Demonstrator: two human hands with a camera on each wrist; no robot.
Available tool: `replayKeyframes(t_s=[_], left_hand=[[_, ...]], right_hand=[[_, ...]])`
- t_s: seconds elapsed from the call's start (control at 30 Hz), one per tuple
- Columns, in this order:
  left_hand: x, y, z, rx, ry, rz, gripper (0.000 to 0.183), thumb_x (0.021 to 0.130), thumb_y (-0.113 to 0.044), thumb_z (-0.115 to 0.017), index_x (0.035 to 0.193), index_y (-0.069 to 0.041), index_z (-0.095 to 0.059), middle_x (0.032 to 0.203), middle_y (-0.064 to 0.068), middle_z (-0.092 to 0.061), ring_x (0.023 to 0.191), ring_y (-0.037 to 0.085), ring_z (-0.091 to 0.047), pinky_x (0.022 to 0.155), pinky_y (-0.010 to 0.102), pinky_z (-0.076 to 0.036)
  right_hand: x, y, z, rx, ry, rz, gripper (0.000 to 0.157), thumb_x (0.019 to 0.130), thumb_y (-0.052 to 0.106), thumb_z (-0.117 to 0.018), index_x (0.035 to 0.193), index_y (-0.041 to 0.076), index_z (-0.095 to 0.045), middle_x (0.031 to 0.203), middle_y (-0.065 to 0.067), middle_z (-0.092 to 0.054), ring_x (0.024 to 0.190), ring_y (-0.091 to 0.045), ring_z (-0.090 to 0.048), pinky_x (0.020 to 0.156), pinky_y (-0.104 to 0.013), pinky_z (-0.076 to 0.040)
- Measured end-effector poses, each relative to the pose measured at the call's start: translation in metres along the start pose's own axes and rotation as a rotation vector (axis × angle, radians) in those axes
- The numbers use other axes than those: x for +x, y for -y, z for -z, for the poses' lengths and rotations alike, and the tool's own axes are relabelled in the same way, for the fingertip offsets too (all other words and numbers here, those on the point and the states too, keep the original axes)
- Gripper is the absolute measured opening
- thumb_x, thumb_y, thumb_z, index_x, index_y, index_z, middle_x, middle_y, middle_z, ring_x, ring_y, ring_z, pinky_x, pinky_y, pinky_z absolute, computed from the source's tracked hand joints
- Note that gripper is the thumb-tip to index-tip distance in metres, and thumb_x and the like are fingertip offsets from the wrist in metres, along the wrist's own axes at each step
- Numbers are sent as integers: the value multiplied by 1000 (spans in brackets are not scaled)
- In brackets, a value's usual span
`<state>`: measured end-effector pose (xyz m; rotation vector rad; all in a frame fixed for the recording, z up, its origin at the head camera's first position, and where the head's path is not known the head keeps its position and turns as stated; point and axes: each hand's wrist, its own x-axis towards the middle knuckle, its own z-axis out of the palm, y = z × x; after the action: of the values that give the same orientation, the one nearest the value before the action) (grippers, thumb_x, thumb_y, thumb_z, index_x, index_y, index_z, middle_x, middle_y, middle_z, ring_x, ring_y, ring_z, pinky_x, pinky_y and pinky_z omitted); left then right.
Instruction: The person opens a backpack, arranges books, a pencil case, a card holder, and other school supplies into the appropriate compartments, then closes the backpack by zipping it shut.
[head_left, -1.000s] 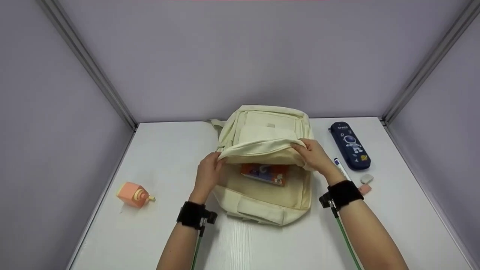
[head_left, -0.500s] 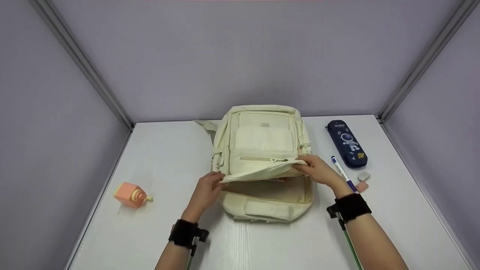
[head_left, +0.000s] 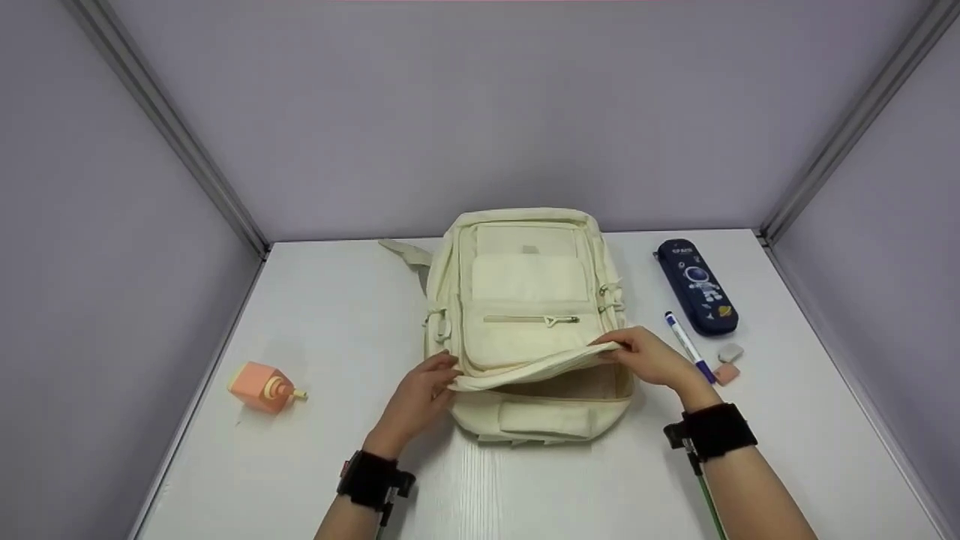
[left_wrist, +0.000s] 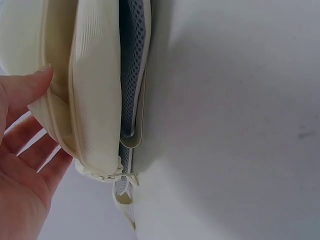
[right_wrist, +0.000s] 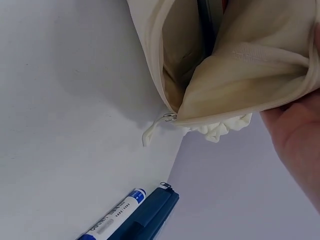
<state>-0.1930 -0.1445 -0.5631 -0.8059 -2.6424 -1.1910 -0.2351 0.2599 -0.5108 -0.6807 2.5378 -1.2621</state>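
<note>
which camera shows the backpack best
The head view: it shows the backpack almost whole, its front facing up, from top to base. The left wrist view shows only part of one side, with grey mesh; the right wrist view looks partly inside it, past a zip slider.

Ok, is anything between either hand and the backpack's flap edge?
Nothing visible: the left hand and right hand both hold the flap edge. The marker and pencil case lie off to the right, not in between.
</note>
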Motion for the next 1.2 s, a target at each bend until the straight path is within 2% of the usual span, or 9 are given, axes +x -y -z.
replayKeyframes(t_s=[0.13,0.2,0.33,0.47,0.57,0.67,0.93,1.07,1.2], left_hand=[[0,-1,0,-11,36,-6,23,87,4,-68,108,-1,-72,134,13,-55,133,33,-44,98,41,-46],[1,-1,0,-15,77,-2,23,87,5,-66,108,-1,-72,137,13,-53,136,32,-40,100,41,-44],[0,-3,3,-25,163,23,27,87,8,-59,110,-1,-69,141,14,-49,141,35,-31,107,44,-36],[1,-3,4,-79,190,73,32,88,6,-52,114,-4,-68,143,13,-47,142,34,-27,110,46,-31],[4,-3,1,-96,162,86,29,93,3,-48,115,-4,-66,141,14,-48,138,33,-34,108,45,-34],[10,-1,0,-66,85,90,28,97,5,-44,115,-1,-64,133,15,-52,129,33,-46,101,46,-42],[33,10,2,65,-130,219,32,93,12,-49,121,0,-60,120,15,-55,114,33,-54,92,44,-46],[46,18,7,111,-165,335,32,97,7,-50,128,1,-57,125,19,-53,119,35,-50,98,45,-43],[58,27,9,112,-124,394,35,101,1,-48,135,3,-50,131,23,-50,124,38,-48,102,47,-39]], right_hand=[[-5,1,0,-24,-3,-15,33,94,-7,-50,118,2,-70,95,-12,-64,48,-3,-34,49,-22,-35],[-7,4,-1,-52,4,-11,37,90,-12,-48,118,1,-70,99,-14,-66,49,-4,-36,48,-22,-34],[-10,16,-2,-146,70,19,31,85,-12,-56,110,-2,-72,117,-19,-66,84,-22,-65,72,-31,-52],[-10,32,0,-177,191,-43,20,91,11,-68,105,0,-74,125,-22,-63,114,-36,-60,90,-44,-48],[-7,39,-2,-179,211,-88,32,96,25,-65,112,-2,-71,121,-20,-65,105,-34,-64,86,-46,-49],[-1,39,-13,-222,159,-51,36,99,23,-60,123,-3,-65,124,-21,-62,111,-36,-60,94,-51,-46],[16,29,-47,-399,119,-23,64,92,25,-70,149,13,-44,154,-28,-24,140,-49,-21,108,-63,-21],[22,25,-55,-475,113,-37,71,90,21,-72,152,17,-38,158,-27,-15,142,-50,-12,109,-67,-14],[24,20,-58,-497,117,-49,77,88,16,-74,154,20,-35,160,-24,-9,143,-49,-7,106,-71,-12]])
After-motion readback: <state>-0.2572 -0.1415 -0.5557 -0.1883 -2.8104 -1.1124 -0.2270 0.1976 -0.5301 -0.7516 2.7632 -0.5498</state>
